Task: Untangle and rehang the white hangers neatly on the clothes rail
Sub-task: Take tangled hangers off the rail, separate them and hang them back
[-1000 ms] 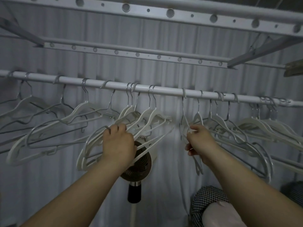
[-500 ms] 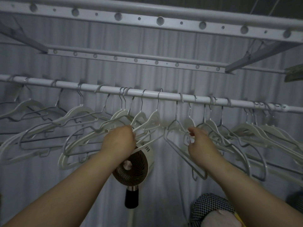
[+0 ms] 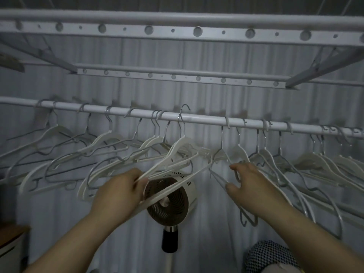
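Mid-untangle: left hand [image 3: 120, 191] fingers clamped on a white hanger [image 3: 178, 148] whose hook sits lifted clear of the rail [image 3: 206, 118], right hand [image 3: 254, 184] fingers pinching the neighbouring hanger [image 3: 221, 154]; next, probably separate them and rehook.

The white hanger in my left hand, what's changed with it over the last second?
The left hand has lifted its white hanger; its hook now pokes above the clothes rail, apparently unhooked. The right hand stays on a hanger still hooked on. The fan hasn't moved.
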Demonstrator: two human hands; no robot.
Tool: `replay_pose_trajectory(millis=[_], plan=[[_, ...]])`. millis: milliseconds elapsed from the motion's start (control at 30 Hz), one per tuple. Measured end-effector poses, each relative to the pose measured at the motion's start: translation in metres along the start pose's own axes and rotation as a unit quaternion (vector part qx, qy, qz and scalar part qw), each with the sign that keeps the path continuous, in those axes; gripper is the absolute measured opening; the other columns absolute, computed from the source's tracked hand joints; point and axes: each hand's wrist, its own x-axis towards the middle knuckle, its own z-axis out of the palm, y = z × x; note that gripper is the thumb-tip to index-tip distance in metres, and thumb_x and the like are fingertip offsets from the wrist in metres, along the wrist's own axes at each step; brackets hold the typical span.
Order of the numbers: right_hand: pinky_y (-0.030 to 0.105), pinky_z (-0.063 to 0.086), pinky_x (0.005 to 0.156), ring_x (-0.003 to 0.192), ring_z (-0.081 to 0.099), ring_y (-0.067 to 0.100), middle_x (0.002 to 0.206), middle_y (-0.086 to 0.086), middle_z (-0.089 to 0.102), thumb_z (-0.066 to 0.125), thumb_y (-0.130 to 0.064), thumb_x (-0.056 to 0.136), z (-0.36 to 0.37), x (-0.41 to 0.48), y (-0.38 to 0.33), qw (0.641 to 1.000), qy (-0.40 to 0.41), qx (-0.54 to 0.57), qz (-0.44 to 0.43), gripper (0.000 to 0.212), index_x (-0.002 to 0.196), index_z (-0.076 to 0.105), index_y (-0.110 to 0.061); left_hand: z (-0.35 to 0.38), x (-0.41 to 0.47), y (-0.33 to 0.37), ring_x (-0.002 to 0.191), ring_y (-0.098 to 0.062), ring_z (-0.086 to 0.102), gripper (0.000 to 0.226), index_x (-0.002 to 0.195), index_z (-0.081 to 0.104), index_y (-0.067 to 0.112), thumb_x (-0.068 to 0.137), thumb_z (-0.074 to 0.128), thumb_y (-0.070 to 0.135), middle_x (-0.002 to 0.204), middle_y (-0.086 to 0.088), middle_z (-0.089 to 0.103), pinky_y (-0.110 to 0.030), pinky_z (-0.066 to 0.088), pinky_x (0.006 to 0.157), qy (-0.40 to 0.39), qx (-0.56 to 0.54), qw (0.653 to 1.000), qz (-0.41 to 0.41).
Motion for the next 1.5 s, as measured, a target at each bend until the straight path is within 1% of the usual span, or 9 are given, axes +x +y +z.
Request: replay_pose_trajectory(millis=[333,467,567,667,800,967,1133,1300,1500], plan=[[0.037,0.019,0.111,0.134,0.031,0.029,0.143,0.011,0.041,0.051,-0.039,0.077,-0.001,-0.020,-0.039,0.974,0.112,0.026,-0.194,0.059,0.128,0.051,-0.010,-0.087,-0.092,-0.018,0.049,0.003,0.060,0.025,0.061,0.061,0.029,0.086,0.057,0.022,0.059,0.024,0.066,-0.020,0.047,0.051,0.014,-0.032,0.996,-0.083],[0.029,0.022,0.110,0.136,0.026,0.016,0.146,-0.003,0.032,0.055,-0.036,0.087,0.005,-0.034,-0.069,0.971,-0.027,0.128,-0.199,0.059,0.140,0.033,-0.023,-0.123,-0.125,-0.016,0.045,-0.004,0.061,0.023,0.055,0.069,0.031,0.078,0.067,0.031,0.058,0.009,0.070,-0.010,0.043,0.043,0.018,-0.104,0.991,-0.079],[0.004,0.043,0.067,0.101,0.048,0.005,0.114,-0.009,0.050,0.058,-0.026,0.086,0.004,-0.049,-0.082,0.933,-0.144,0.267,-0.195,0.044,0.128,0.046,-0.025,-0.147,-0.139,-0.019,0.041,-0.007,0.055,0.018,0.056,0.072,0.036,0.065,0.072,0.051,0.057,-0.006,0.069,-0.013,0.040,0.042,0.015,-0.156,0.984,-0.079],[0.012,0.042,0.059,0.067,0.055,0.005,0.081,-0.005,0.069,0.059,-0.020,0.086,0.002,-0.068,-0.093,0.888,-0.236,0.328,-0.222,0.010,0.094,0.064,-0.023,-0.162,-0.147,-0.027,0.041,-0.007,0.053,0.058,0.057,0.073,0.028,0.030,0.067,0.079,0.051,-0.010,0.066,-0.015,0.041,0.043,-0.022,-0.157,0.985,-0.070],[0.015,0.035,0.051,0.044,0.045,0.001,0.046,-0.012,0.060,0.055,-0.019,0.089,-0.008,-0.092,-0.104,0.842,-0.332,0.355,-0.235,0.018,0.076,0.067,-0.023,-0.174,-0.163,-0.029,0.050,-0.008,0.057,0.016,0.051,0.071,0.027,0.055,0.073,0.043,0.052,-0.007,0.065,-0.016,0.044,0.052,-0.067,-0.155,0.982,-0.081],[0.022,0.036,0.045,0.033,0.043,0.006,0.035,-0.007,0.052,0.042,-0.004,0.093,-0.003,-0.128,-0.130,0.827,-0.363,0.391,-0.179,0.027,0.085,0.063,-0.020,-0.193,-0.192,-0.051,0.083,-0.004,0.055,0.027,0.083,0.057,0.041,0.078,0.068,0.017,0.088,0.009,0.060,-0.026,0.042,0.080,-0.074,-0.030,0.993,-0.087],[0.021,0.054,0.042,0.040,0.061,0.010,0.079,0.008,0.064,0.035,0.006,0.093,-0.002,-0.172,-0.144,0.762,-0.371,0.529,-0.027,0.030,0.081,0.058,-0.008,-0.199,-0.222,-0.056,0.103,-0.009,0.049,0.028,0.092,0.055,0.037,0.080,0.065,0.014,0.107,0.007,0.051,-0.019,0.032,0.092,-0.092,-0.022,0.992,-0.080],[0.023,0.056,0.043,0.042,0.066,0.017,0.075,0.021,0.056,0.033,0.006,0.092,0.000,-0.195,-0.154,0.734,-0.332,0.584,0.101,0.025,0.076,0.052,0.000,-0.189,-0.236,-0.034,0.079,0.015,0.055,0.035,0.071,0.055,0.049,0.083,0.062,0.017,0.076,0.033,0.060,0.009,0.033,0.073,-0.243,-0.071,0.966,-0.059],[0.024,0.055,0.043,0.047,0.065,0.022,0.124,0.032,0.047,0.041,0.001,0.092,0.001,-0.206,-0.168,0.774,-0.266,0.542,0.191,0.043,0.134,0.030,0.005,-0.181,-0.239,0.008,0.087,-0.001,0.064,0.014,0.080,0.063,0.036,0.085,0.054,0.044,0.092,0.008,0.070,-0.010,0.048,0.076,-0.294,-0.221,0.927,-0.072]])
